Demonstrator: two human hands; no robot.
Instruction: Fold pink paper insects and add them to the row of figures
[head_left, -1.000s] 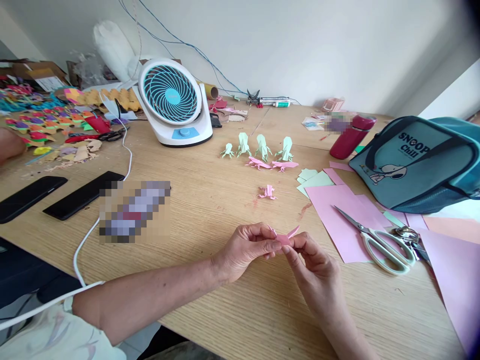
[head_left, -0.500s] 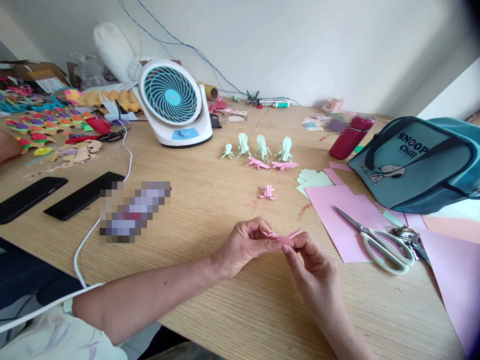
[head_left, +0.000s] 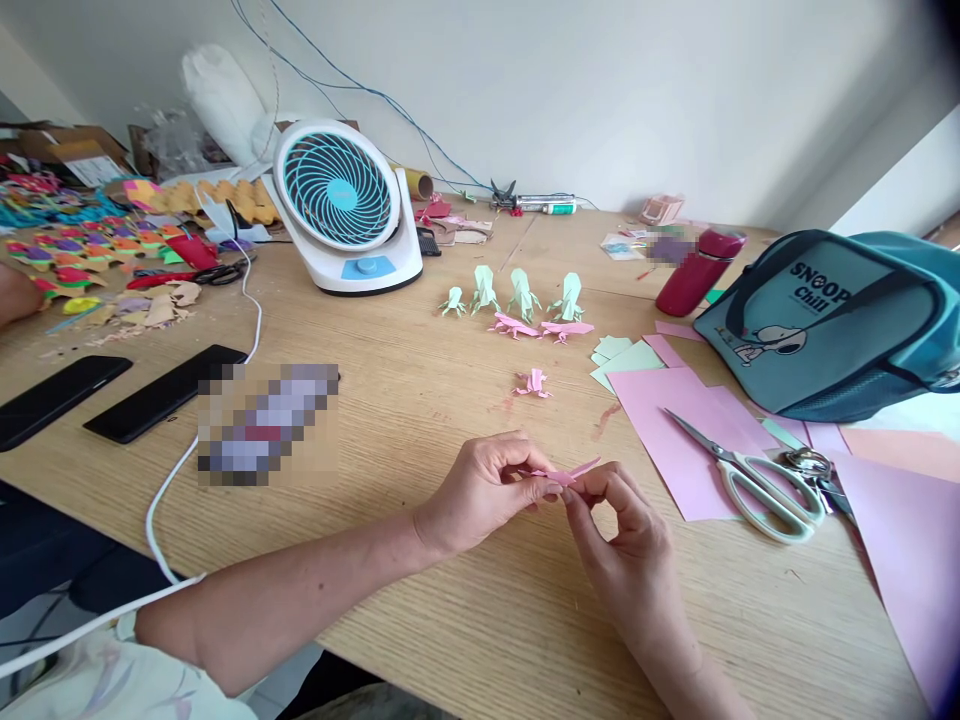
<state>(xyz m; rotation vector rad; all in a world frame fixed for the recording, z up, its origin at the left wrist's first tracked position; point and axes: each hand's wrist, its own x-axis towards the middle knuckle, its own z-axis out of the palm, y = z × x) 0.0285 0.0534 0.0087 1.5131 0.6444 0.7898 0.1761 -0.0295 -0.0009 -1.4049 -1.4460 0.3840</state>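
Note:
Between my two hands is a small folded pink paper piece (head_left: 564, 477) with thin points sticking out, held just above the table. My left hand (head_left: 484, 492) pinches its left part between thumb and fingers. The thumb and forefinger of my right hand (head_left: 626, 530) close on its right side; the fingertips of both hands nearly meet and hide part of the folds. Beyond them sits a little pink folded paper figure (head_left: 533, 383). Farther back are two longer pink paper figures (head_left: 567, 328) and several pale green ones (head_left: 521, 292).
Scissors (head_left: 765, 485) lie on pink paper sheets (head_left: 667, 430) at right, beside a teal bag (head_left: 817, 320) and a red bottle (head_left: 701, 270). A fan (head_left: 349, 205) stands at back left. Dark phones (head_left: 165, 392) and a white cable (head_left: 161, 490) lie left. Another person's arm (head_left: 16, 295) shows at far left.
My left fingers have curled further over the pink paper piece, and my right fingers have shifted slightly along it. Both hands keep hold. The whole view has shifted slightly.

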